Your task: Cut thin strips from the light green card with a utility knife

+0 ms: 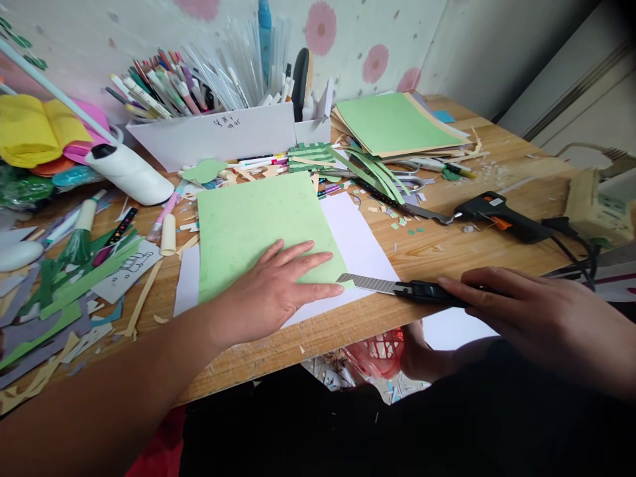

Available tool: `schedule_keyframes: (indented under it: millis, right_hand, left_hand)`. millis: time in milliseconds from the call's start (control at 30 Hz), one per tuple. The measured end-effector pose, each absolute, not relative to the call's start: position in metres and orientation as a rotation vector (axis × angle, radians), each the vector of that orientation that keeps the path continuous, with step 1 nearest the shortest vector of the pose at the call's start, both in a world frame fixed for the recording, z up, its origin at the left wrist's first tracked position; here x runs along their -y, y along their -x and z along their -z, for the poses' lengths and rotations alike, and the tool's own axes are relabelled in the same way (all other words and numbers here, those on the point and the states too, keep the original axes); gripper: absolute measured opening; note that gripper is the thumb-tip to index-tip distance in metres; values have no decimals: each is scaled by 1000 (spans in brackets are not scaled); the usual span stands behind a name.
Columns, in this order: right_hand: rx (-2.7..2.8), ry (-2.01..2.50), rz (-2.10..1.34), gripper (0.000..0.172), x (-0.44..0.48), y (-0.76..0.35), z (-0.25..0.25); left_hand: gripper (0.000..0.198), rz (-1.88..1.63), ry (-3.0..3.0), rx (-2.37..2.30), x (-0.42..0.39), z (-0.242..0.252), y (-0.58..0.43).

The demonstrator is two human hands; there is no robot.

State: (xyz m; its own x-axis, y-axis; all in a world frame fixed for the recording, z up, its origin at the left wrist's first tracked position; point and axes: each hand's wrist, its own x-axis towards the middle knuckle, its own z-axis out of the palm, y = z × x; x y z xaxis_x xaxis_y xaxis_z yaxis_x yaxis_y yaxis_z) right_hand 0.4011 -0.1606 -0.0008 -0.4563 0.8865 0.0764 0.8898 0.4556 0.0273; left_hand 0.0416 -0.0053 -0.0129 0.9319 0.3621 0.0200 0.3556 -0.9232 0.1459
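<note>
My left hand (271,291) lies flat with spread fingers on a light green sheet of paper (253,222). Under the green sheet is a white sheet (355,235), showing along its right side and lower edge. My right hand (536,311) grips a black utility knife (430,291) by the handle. Its long segmented blade is out and points left. The blade tip meets the lower right corner of the green sheet, right by my left thumb. A small light green piece of paper shows at that corner.
A hot glue gun (507,213) and scissors (402,202) lie to the right. Behind stand a white box of pens (218,136) and a stack of green paper (397,122). Paper scraps (64,298) and a white roll (132,175) crowd the left. The table's front edge is close.
</note>
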Motion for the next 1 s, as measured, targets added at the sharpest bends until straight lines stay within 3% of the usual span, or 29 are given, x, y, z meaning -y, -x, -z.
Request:
schedule_keyframes:
  millis: [333,1000]
  right_hand:
    - [2689,1514,298,46,159,-405,2]
    - [2777,1426,194,48,155,-397,0]
  left_hand:
    - [52,9,-2901,-574,2,11,-44]
    - [44,86,-2876,-598,0,8,-47]
